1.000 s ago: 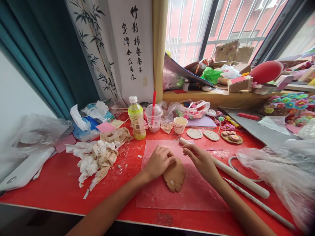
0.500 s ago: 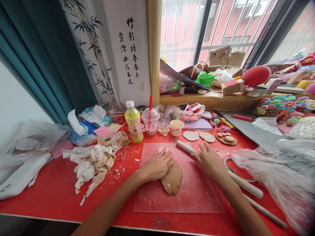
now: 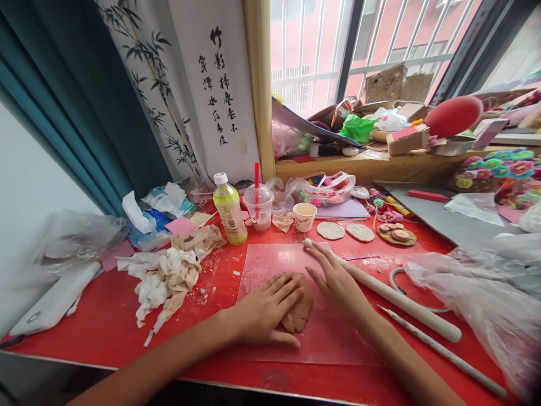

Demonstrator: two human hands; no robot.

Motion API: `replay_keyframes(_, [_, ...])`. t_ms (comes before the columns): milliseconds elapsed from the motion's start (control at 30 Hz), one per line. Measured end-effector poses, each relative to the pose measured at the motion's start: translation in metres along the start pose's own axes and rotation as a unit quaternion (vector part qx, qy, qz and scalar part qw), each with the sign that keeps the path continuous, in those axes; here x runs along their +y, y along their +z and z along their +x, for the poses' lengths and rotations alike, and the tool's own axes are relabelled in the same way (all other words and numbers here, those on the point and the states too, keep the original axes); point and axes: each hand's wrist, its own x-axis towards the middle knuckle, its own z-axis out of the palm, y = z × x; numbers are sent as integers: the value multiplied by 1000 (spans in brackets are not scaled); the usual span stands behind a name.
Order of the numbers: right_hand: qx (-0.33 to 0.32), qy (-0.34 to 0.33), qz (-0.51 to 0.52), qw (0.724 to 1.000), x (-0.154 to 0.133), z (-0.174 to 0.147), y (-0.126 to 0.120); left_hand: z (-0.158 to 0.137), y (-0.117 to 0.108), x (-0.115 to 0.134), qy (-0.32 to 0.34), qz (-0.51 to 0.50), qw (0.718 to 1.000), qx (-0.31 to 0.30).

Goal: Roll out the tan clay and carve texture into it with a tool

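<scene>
A flattened slab of brown clay lies on a clear plastic sheet on the red table. My left hand rests flat over the clay's left part, fingers stretched and thumb out toward the front, hiding much of it. Just right of the clay, my right hand reaches forward with fingers extended. It lies along the left side of a pale rolling pin; whether it touches the pin I cannot tell. A thin speckled stick lies right of my right forearm.
Behind the sheet stand a green drink bottle, a lidded cup with a red straw and a paper cup. Two pale clay discs lie near a decorated piece. Crumpled tissue sits left, plastic wrap right.
My left hand has moved down over the clay and spread its thumb. My right hand has shifted left, off the top of the rolling pin. The view has turned slightly.
</scene>
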Motion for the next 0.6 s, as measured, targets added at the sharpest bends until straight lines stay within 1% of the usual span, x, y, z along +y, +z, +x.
replay_keyframes(33, [-13, -22, 1, 1000, -2, -1, 2, -1, 1, -3, -1, -1, 1000, -6])
replay_keyframes(100, [-25, -42, -1, 999, -4, -3, 5, 0, 5, -9, 12, 14, 1000, 12])
replay_keyframes(200, [-27, -30, 3, 999, -3, -4, 8, 5, 13, -18, 70, 57, 994, 65])
replay_keyframes(300, [-29, -17, 7, 999, -2, -5, 10, 7, 19, -21, 113, 102, 984, 95])
replay_keyframes(400, [-42, -10, 22, 999, -2, -5, 11, 7, 22, -21, 115, 126, 979, 115])
replay_keyframes(600, [-84, -24, 57, 995, 5, -1, -1, 9, 29, -13, 80, 127, 977, 150])
